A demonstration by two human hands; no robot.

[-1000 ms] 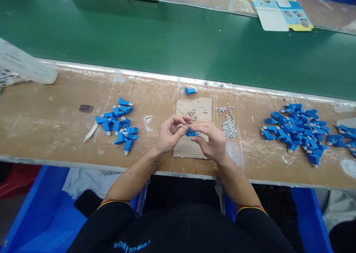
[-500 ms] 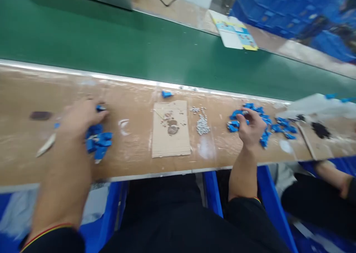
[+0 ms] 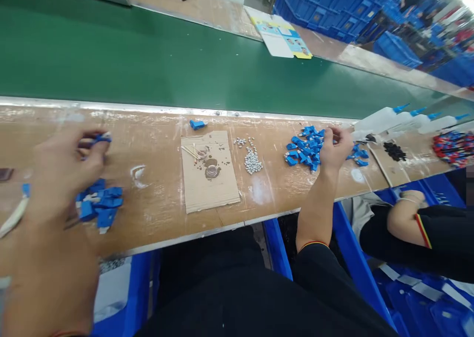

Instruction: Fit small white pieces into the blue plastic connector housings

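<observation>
My left hand (image 3: 68, 166) is closed, its fingertips pinching a small blue plastic part (image 3: 103, 137) with a pale end. Just below that hand lies a small heap of similar blue parts (image 3: 107, 201). Over to the right, my right hand (image 3: 336, 148) is at the right side of a larger pile of blue parts (image 3: 305, 149), thumb and fingers curled together. Whatever sits in that pinch is hidden. Between the hands lies a cardboard piece (image 3: 202, 193) with a small round clear dish (image 3: 212, 171), brown stains and thin sticks. Beside it are many small grey pieces (image 3: 253, 161).
A single blue part (image 3: 197, 124) lies near the green belt (image 3: 148, 65). White bottles with blue tips (image 3: 377, 119), black pieces (image 3: 394, 151) and red-and-blue items (image 3: 455, 149) are at the right. A co-worker's arm (image 3: 405, 218) is at lower right.
The view has swung right, shifting the bench leftward in the picture. My right hand has moved rightward across the blue pile. My left hand shows the blue part more plainly.
</observation>
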